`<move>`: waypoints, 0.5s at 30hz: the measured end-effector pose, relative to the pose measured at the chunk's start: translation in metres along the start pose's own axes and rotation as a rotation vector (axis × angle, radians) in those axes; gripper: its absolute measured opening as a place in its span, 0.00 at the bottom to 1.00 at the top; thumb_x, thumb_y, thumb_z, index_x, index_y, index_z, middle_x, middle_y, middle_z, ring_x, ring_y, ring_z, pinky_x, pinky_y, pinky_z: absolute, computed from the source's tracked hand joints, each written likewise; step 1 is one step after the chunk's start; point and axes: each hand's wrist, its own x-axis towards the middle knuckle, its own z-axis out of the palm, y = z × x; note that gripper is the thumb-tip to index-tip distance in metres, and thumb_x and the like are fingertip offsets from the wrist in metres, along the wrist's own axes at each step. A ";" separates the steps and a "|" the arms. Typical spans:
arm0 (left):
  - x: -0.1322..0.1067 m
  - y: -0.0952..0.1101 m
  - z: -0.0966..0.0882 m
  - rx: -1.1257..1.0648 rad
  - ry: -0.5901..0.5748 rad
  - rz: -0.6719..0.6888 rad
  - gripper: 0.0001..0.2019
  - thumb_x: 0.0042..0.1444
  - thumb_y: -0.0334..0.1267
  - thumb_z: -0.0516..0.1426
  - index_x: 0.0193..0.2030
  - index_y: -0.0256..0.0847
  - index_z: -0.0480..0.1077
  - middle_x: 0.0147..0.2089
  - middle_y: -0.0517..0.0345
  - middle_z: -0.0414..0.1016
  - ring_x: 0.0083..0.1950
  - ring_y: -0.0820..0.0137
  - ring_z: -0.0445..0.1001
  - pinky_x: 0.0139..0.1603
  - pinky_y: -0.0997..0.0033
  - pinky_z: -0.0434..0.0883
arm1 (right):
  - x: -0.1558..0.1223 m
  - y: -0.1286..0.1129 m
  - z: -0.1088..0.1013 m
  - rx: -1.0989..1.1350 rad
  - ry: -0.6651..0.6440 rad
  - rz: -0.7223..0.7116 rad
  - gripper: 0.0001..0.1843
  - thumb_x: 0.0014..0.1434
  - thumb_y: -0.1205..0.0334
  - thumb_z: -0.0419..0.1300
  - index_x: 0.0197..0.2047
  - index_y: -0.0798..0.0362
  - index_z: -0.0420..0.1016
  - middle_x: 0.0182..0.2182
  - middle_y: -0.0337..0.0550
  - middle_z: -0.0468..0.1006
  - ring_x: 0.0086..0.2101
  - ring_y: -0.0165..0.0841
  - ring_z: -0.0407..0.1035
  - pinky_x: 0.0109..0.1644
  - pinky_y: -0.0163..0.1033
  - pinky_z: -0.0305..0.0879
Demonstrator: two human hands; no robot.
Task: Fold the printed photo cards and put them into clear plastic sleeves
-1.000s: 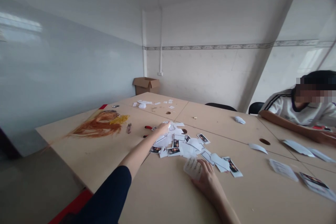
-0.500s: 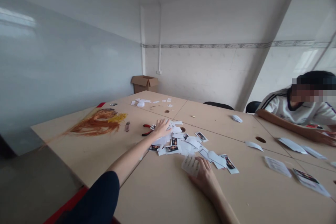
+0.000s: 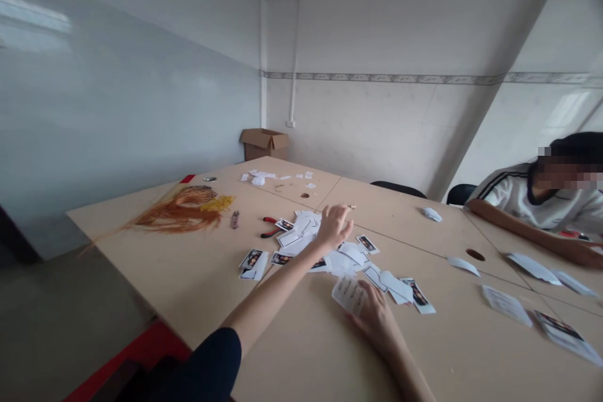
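My left hand [image 3: 333, 226] hovers over a loose pile of white and printed cards [image 3: 301, 226]. Its fingers look apart and partly curled, with nothing visible in them. My right hand [image 3: 377, 320] is closed on the edge of a whitish, translucent packet [image 3: 347, 294] that shows rows of small dark items. It rests near the pile's front edge, beside a few cards [image 3: 396, 287]. Some cards bear dark pictures, like the printed card [image 3: 252, 258] at the pile's left, and others are blank or black-framed.
Red-handled pliers [image 3: 270, 226] and a small pinkish tool [image 3: 235, 220] lie left of the pile. Farther left are orange and yellow strands [image 3: 183, 213]. Paper scraps [image 3: 258, 178] lie at the back. At right sits another person [image 3: 556, 201], near more packets [image 3: 506, 305].
My left hand has moved right across the pile and lifted. A printed card and a white one now lie apart at the pile's left. My right hand keeps the packet.
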 end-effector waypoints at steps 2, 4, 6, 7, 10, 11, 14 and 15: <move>-0.022 0.003 0.025 -0.002 -0.065 -0.018 0.15 0.55 0.38 0.46 0.49 0.40 0.59 0.50 0.50 0.67 0.54 0.62 0.62 0.58 0.53 0.51 | 0.000 0.000 0.001 0.002 0.007 -0.029 0.26 0.45 0.60 0.57 0.49 0.55 0.56 0.43 0.49 0.67 0.46 0.39 0.61 0.49 0.42 0.60; -0.046 0.001 0.049 0.010 -0.123 -0.051 0.17 0.51 0.38 0.51 0.48 0.37 0.62 0.49 0.42 0.67 0.53 0.53 0.62 0.53 0.46 0.55 | -0.002 0.000 0.003 0.005 0.022 -0.047 0.27 0.46 0.60 0.57 0.49 0.54 0.55 0.43 0.48 0.67 0.46 0.38 0.62 0.49 0.41 0.60; -0.064 -0.002 0.065 0.021 -0.168 -0.062 0.17 0.48 0.40 0.53 0.46 0.37 0.65 0.50 0.39 0.66 0.53 0.47 0.62 0.50 0.41 0.57 | -0.004 0.001 0.007 0.003 0.051 -0.057 0.27 0.46 0.58 0.57 0.49 0.53 0.55 0.43 0.47 0.67 0.46 0.38 0.62 0.48 0.42 0.60; -0.069 -0.003 0.070 0.026 -0.185 -0.055 0.17 0.48 0.40 0.53 0.45 0.38 0.66 0.51 0.39 0.65 0.53 0.47 0.62 0.51 0.40 0.56 | -0.005 0.002 0.009 0.002 0.073 -0.058 0.27 0.46 0.58 0.57 0.49 0.53 0.55 0.43 0.47 0.68 0.45 0.39 0.62 0.48 0.42 0.60; -0.072 -0.002 0.070 0.043 -0.208 -0.026 0.19 0.49 0.39 0.51 0.49 0.38 0.63 0.54 0.38 0.63 0.57 0.48 0.57 0.55 0.40 0.51 | -0.007 0.008 0.017 0.006 0.131 -0.060 0.26 0.47 0.54 0.56 0.48 0.53 0.56 0.42 0.48 0.68 0.45 0.41 0.62 0.47 0.46 0.60; -0.071 -0.001 0.067 0.046 -0.208 -0.003 0.21 0.50 0.39 0.50 0.52 0.37 0.61 0.56 0.39 0.59 0.60 0.50 0.53 0.59 0.44 0.48 | -0.008 0.010 0.019 0.007 0.137 -0.065 0.26 0.47 0.53 0.55 0.48 0.52 0.56 0.42 0.48 0.67 0.45 0.42 0.62 0.47 0.47 0.60; -0.069 0.004 0.057 0.042 -0.209 0.066 0.23 0.51 0.36 0.48 0.55 0.40 0.57 0.59 0.46 0.56 0.62 0.58 0.50 0.63 0.57 0.45 | -0.010 0.015 0.024 -0.003 0.140 -0.088 0.25 0.48 0.50 0.53 0.48 0.52 0.55 0.42 0.48 0.67 0.45 0.43 0.62 0.47 0.48 0.59; -0.069 0.006 0.055 0.028 -0.206 0.078 0.23 0.51 0.34 0.48 0.56 0.41 0.56 0.59 0.49 0.56 0.61 0.59 0.51 0.63 0.59 0.46 | -0.011 0.017 0.025 -0.011 0.145 -0.095 0.25 0.49 0.49 0.53 0.48 0.51 0.55 0.42 0.49 0.67 0.44 0.43 0.62 0.47 0.48 0.60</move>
